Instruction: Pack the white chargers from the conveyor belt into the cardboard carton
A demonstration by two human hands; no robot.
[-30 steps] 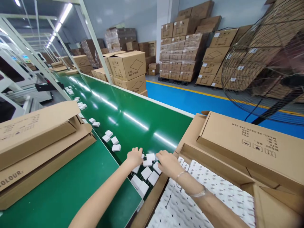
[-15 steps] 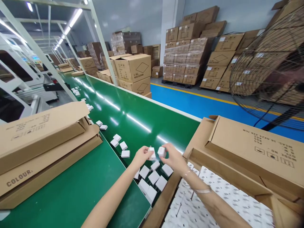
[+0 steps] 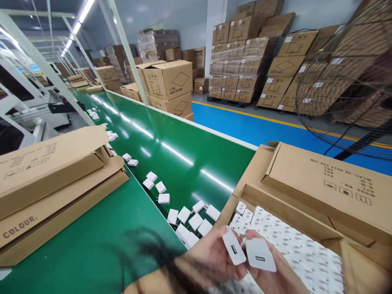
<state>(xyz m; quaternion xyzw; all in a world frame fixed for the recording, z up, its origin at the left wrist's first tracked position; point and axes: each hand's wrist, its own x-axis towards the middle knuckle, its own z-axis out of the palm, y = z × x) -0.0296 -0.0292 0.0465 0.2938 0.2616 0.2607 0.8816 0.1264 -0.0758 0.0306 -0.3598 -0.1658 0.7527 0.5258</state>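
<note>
Held close to the camera are two white USB chargers with their port faces toward me. My left hand [image 3: 216,254] grips one USB charger [image 3: 234,247] between thumb and fingers. Beside it, my right hand [image 3: 275,267] is closed on the other USB charger [image 3: 260,254]. Both hands are over the near left part of an open cardboard box [image 3: 294,218] packed with rows of white chargers [image 3: 301,249], prongs up. Left of the hands, several loose chargers [image 3: 195,221] lie on the green conveyor belt [image 3: 180,139]. Dark blurred hair partly covers my left forearm.
More chargers [image 3: 161,187] are strung along the belt's left edge. A folded-open cardboard box [image 3: 61,163] rests on the green side table [image 3: 76,228]. Cartons [image 3: 168,79] stand beyond the belt, and a large fan [image 3: 346,90] is at right.
Both hands have moved from above the belt toward me and right, over the box. The chargers in them have been turned so their USB ports face me.
</note>
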